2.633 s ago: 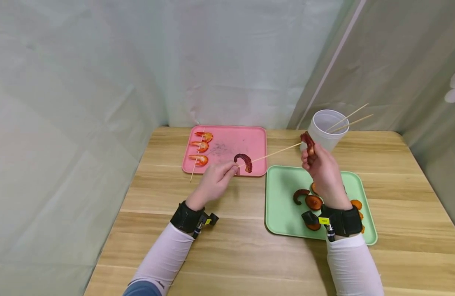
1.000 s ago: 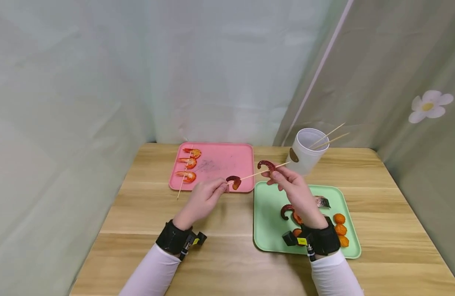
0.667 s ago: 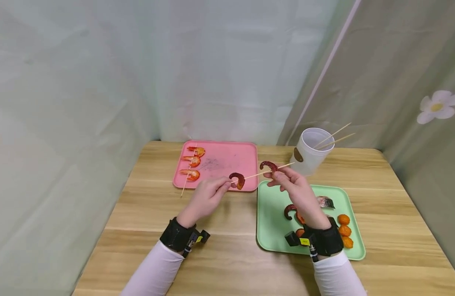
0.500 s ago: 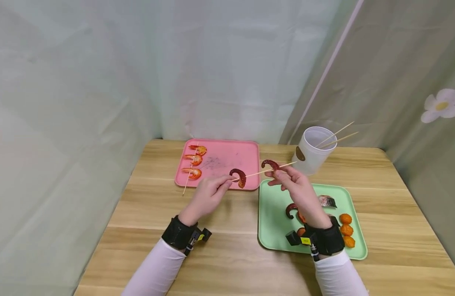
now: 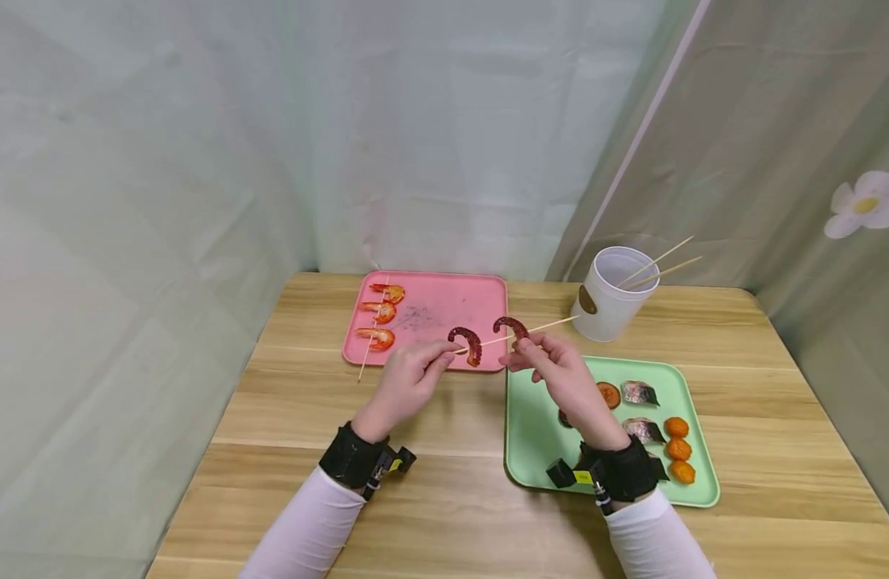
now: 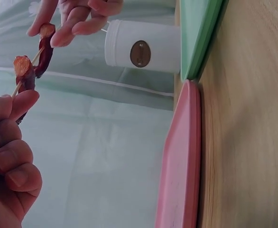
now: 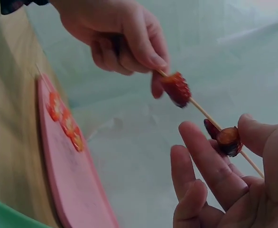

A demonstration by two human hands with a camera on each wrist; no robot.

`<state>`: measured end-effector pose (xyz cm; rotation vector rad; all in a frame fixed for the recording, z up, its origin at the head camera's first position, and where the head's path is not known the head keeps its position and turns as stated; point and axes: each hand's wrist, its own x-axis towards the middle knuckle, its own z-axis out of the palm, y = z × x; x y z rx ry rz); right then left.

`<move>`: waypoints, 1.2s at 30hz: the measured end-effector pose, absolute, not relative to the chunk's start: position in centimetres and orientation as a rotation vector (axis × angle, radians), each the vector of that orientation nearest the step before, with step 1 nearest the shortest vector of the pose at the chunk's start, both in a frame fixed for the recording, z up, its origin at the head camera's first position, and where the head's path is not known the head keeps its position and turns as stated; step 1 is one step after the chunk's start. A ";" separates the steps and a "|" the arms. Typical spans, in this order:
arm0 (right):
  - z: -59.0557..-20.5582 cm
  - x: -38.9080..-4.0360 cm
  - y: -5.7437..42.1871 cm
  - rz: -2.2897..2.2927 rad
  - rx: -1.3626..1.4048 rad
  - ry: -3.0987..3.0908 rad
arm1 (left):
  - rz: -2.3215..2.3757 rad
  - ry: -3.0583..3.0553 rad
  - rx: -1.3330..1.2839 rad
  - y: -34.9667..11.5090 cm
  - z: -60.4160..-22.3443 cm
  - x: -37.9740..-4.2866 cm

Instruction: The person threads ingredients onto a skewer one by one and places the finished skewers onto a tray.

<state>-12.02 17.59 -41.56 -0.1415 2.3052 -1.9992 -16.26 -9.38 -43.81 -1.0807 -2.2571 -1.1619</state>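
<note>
Above wooden table, skewer in left grip, tentacle in right grip.

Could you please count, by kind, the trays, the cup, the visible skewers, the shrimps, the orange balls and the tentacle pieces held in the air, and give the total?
Rectangular trays, pink and green: 2
White cylindrical cup: 1
Thin wooden skewers: 4
Orange-red shrimps: 3
Round orange balls: 3
Dark red curved tentacle pieces, held up: 2
Total: 15

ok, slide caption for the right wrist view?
Left grip on the skewer, right grip holding the second tentacle threaded on it.
</note>
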 end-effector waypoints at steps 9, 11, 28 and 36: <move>-42.5 -11.7 15.2 -2.215 0.053 2.287 | -1.157 -2.208 -1.072 -9.2 -44.3 -16.3; -42.6 -11.6 14.9 -2.231 0.080 2.279 | -1.146 -2.202 -1.069 -9.2 -44.4 -16.2; -42.8 -11.2 14.0 -2.277 0.033 2.259 | -1.120 -2.159 -1.110 -8.9 -44.1 -16.3; -42.9 -11.2 13.8 -2.262 -0.037 2.206 | -1.122 -2.152 -1.113 -8.9 -44.3 -16.3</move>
